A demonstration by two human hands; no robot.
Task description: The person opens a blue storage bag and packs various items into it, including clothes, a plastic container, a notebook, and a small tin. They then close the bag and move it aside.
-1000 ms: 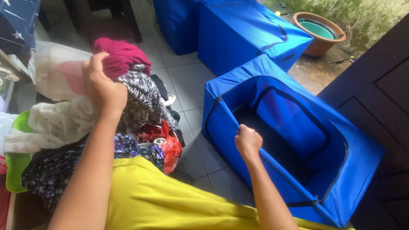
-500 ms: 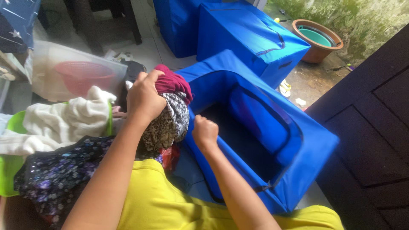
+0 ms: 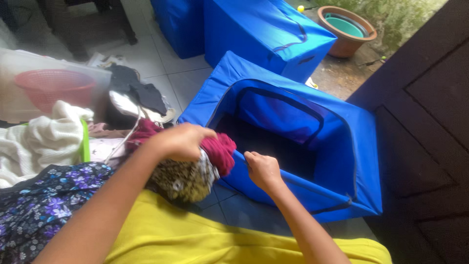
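Note:
My left hand grips a bundle of clothes: a dark red garment on top and a black-and-white patterned one hanging below it. The bundle hangs at the near left edge of an open blue fabric storage box. My right hand pinches the box's near rim, holding the opening. The box's inside is dark and its zip flap lies folded back against the far wall.
A pile of laundry lies at the left: a white knit cloth, a floral dark fabric, a green basket edge. A pink basket sits in a clear bag. Two more blue boxes and a clay pot stand behind. A dark door is right.
My left hand has carried the clothes bundle from the pile at the left over to the box's near edge. My right hand stays on the rim.

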